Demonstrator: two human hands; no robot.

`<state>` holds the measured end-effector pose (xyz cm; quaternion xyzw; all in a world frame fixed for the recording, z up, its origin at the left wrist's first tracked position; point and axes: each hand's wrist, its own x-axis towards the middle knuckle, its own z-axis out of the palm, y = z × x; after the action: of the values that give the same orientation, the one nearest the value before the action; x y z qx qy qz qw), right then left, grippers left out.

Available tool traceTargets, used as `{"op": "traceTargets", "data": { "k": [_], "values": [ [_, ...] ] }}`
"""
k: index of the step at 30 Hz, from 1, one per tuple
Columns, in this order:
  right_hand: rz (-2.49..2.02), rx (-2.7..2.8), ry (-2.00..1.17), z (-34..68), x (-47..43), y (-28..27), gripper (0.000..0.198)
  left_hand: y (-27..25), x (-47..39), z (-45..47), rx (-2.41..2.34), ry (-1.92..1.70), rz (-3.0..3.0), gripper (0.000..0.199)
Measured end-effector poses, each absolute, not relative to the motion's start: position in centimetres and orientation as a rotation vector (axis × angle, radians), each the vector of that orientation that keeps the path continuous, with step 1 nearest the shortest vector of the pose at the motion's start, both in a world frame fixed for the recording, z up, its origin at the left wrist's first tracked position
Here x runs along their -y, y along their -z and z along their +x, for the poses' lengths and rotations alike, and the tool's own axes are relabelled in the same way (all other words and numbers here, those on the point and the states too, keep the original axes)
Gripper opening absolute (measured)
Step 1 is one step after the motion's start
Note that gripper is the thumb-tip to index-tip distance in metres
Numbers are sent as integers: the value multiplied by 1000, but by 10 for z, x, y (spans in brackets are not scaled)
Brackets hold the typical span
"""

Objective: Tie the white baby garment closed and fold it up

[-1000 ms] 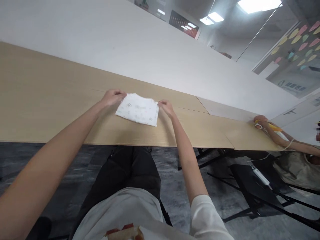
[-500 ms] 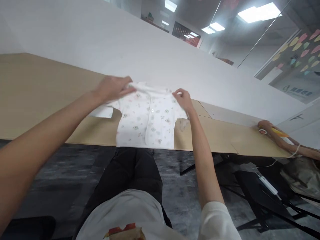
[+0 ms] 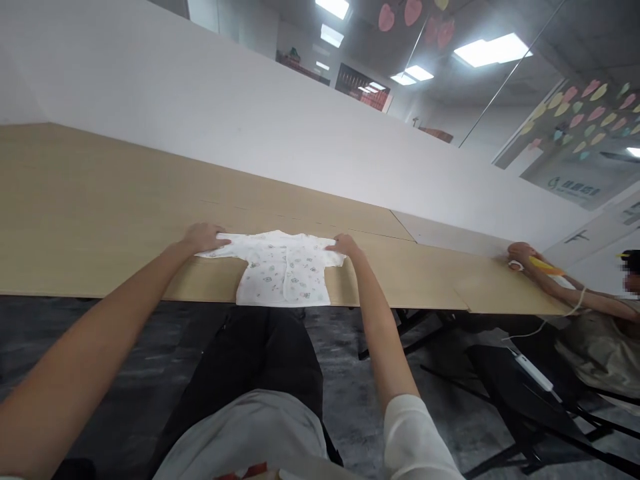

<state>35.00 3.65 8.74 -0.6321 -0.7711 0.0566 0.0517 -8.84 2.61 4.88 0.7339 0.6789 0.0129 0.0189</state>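
A white baby shirt (image 3: 280, 270) with small printed motifs and a front placket lies spread on the wooden table, its hem along the near edge. My left hand (image 3: 204, 237) grips the sleeve on the left, which is stretched out sideways. At the opposite side, my right hand (image 3: 346, 245) has its fingers closed on the upper part of the other sleeve. That sleeve's end lies partly under my right hand.
The long table (image 3: 125, 193) runs against a white wall (image 3: 225, 120). Farther right, another person's hand (image 3: 521, 253) rests on the table near something yellow (image 3: 549, 268). A black folding chair (image 3: 510, 380) carrying a white power strip (image 3: 534, 371) stands at lower right.
The shirt has come down from a raised, partly lifted position to lie flat on the table. Both my hands have lowered with it, and the left sleeve is now extended.
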Motion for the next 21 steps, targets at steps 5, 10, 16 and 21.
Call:
{"op": "traceTargets", "data": {
  "k": [5,10,16,21],
  "values": [
    [-2151,2328,-243,381,-24,-89,18,-35,-21,-137,-2239,-115,1987,69],
    [-2348,2177,-19,398,-25,-85,24,-31,-11,-151,-2297,-252,1899,64],
    [-2482,2044,155,400,-18,-63,30,-25,-2,-133,-2429,-438,1747,61],
    [-2489,1873,153,401,-1,-38,42,-18,-3,-137,-2399,-493,1775,58]
  ]
}}
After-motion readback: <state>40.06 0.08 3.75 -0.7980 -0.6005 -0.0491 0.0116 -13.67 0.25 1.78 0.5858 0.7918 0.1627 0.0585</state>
